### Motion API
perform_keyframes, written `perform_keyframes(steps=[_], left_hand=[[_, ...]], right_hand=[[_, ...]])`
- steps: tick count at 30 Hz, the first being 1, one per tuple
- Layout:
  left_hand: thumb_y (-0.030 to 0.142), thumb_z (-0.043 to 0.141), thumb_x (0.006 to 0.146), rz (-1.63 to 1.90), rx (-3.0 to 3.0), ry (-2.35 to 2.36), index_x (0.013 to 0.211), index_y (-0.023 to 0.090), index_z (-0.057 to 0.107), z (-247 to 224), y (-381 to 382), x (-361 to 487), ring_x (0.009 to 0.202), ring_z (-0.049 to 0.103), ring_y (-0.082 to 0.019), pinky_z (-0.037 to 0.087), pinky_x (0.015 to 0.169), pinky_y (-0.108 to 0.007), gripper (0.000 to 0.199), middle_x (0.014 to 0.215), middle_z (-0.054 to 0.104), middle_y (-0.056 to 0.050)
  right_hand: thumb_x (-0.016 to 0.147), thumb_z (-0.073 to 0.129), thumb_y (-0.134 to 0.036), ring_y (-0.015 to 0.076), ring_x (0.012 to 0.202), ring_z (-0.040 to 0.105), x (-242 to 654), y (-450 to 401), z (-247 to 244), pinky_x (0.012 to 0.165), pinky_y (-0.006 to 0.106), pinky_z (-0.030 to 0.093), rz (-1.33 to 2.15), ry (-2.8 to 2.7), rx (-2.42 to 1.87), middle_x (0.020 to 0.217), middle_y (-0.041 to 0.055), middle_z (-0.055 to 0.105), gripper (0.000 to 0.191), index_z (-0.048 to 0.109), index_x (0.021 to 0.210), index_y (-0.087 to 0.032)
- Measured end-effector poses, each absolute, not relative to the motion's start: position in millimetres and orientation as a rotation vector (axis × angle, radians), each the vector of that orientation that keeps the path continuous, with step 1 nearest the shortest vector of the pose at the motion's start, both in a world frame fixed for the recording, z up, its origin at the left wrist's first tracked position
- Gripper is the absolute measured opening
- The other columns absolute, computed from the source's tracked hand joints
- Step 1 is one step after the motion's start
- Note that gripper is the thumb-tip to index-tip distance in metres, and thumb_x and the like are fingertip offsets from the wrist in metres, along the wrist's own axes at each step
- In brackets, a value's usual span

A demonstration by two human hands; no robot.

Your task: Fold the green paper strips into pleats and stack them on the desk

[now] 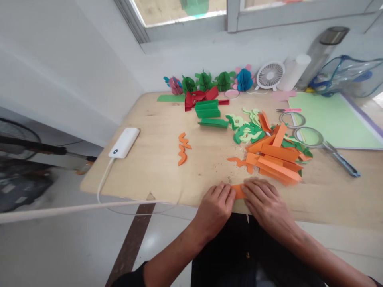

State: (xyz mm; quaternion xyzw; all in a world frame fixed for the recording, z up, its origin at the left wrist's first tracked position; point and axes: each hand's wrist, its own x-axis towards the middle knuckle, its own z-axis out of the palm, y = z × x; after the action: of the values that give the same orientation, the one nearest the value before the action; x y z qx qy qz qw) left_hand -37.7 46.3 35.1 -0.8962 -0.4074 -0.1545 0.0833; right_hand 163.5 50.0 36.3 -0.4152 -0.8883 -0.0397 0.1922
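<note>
At the table's front edge, a small piece of orange paper (238,191) lies between my two hands. My left hand (217,204) presses its left end, fingers curled together. Over the right end, my right hand (267,201) rests with its fingers close together; both hands hide most of the paper. Just beyond, folded orange paper strips (279,165) lie heaped beside a cut-out orange piece (239,161). Farther left are wavy orange cut-outs (183,149). Green and pale green cut-outs (247,129) sit behind the orange heap.
A large pair of scissors (341,158) lies at the right near a light green sheet (323,119). Folded green paper (208,108), red paper (202,96), a small white fan (271,75) and paper ornaments (205,81) line the back. A white power bank (124,142) with a cable is left.
</note>
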Motion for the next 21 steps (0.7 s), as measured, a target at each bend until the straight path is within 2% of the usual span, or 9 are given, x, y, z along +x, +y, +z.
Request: perform_keyframes(steps=[4, 7, 12, 17, 21], left_hand=[[0.006, 0.035, 0.091, -0.422, -2.704, -1.125, 0.104, 0.007, 0.064, 38, 51, -40, 0.091, 0.067, -0.023, 0.054, 0.073, -0.034, 0.032, 0.097, 0.070, -0.015], [0.007, 0.035, 0.091, -0.452, -2.733, -1.107, 0.100, 0.008, 0.064, 35, 53, -40, 0.087, 0.068, -0.022, 0.055, 0.070, -0.033, 0.031, 0.092, 0.070, -0.014], [0.008, 0.041, 0.090, -0.779, -2.661, -1.186, 0.098, 0.012, 0.063, 40, 58, -38, 0.085, 0.068, -0.020, 0.057, 0.074, -0.034, 0.024, 0.091, 0.071, -0.011], [0.016, 0.048, 0.091, -1.319, -2.437, -1.389, 0.111, 0.016, 0.061, 58, 73, -41, 0.098, 0.066, -0.019, 0.057, 0.086, -0.033, 0.024, 0.103, 0.071, -0.009], [0.017, 0.047, 0.091, -1.342, -2.273, -1.694, 0.114, 0.019, 0.060, 62, 100, -50, 0.098, 0.067, -0.018, 0.057, 0.086, -0.033, 0.026, 0.103, 0.071, -0.007]], right_hand=[[0.095, 0.044, -0.019, 0.0232, 0.111, 0.058, 167, 53, 34, 0.097, 0.041, 0.044, -0.138, -2.498, -1.133, 0.116, 0.0120, 0.067, 0.029, 0.064, 0.116, -0.013], [0.096, 0.041, -0.020, 0.0231, 0.107, 0.059, 169, 55, 32, 0.095, 0.041, 0.043, -0.151, -2.492, -1.094, 0.114, 0.0123, 0.067, 0.030, 0.064, 0.115, -0.013], [0.095, 0.044, -0.017, 0.0212, 0.096, 0.062, 174, 61, 37, 0.086, 0.037, 0.044, -0.188, -2.398, -1.020, 0.104, 0.0096, 0.070, 0.025, 0.065, 0.110, -0.014], [0.092, 0.051, -0.015, 0.0231, 0.106, 0.061, 182, 73, 51, 0.094, 0.040, 0.039, -0.293, -2.228, -1.016, 0.109, 0.0065, 0.071, 0.024, 0.064, 0.112, -0.018], [0.092, 0.050, -0.021, 0.0310, 0.113, 0.056, 179, 79, 45, 0.093, 0.046, 0.036, -0.492, -2.169, -1.178, 0.115, 0.0079, 0.070, 0.024, 0.065, 0.111, -0.019]])
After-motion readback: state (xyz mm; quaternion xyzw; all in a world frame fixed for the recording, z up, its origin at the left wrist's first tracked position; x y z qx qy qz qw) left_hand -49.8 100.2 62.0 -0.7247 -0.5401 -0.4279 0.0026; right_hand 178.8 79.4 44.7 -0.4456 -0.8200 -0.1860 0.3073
